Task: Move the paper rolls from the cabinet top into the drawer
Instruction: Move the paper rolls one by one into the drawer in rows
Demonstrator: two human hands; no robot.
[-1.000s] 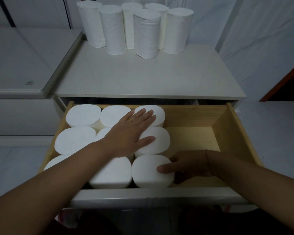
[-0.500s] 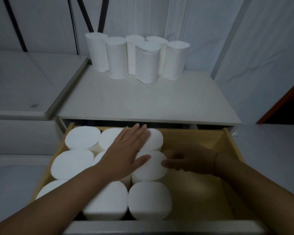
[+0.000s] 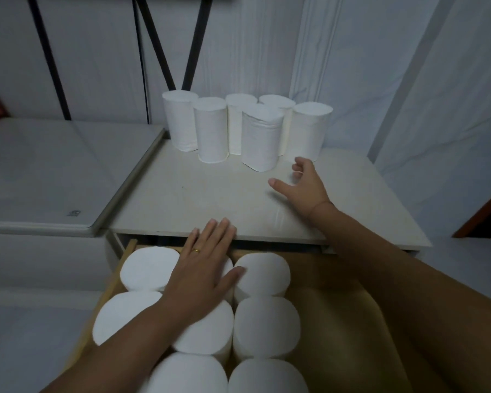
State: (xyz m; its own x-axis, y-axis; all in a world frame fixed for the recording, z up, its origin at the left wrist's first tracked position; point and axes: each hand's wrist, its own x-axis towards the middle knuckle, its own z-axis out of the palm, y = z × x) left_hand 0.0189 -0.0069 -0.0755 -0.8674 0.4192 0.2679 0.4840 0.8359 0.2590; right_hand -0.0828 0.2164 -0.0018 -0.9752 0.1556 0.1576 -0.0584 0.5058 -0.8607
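Several white paper rolls (image 3: pixel 262 139) stand upright in a cluster at the back of the white cabinet top (image 3: pixel 199 199). Below it the wooden drawer (image 3: pixel 335 316) is pulled out, with several rolls (image 3: pixel 265 326) packed on end in its left part. My left hand (image 3: pixel 204 272) lies flat with straight fingers on the rolls at the drawer's back, fingertips at the cabinet's front edge. My right hand (image 3: pixel 305 184) hovers over the cabinet top, thumb and fingers spread and empty, just right of the nearest roll and in front of the rightmost roll (image 3: pixel 309 131).
A low white surface (image 3: pixel 48 177) adjoins the cabinet on the left. Black poles (image 3: pixel 194 41) lean against the white wall behind. The drawer's right part shows bare wood. A dark red door edge (image 3: pixel 485 211) is at the far right.
My right hand has left the drawer and risen forward over the cabinet top toward the standing rolls. My left hand slid back along the rolls. The view tilted upward.
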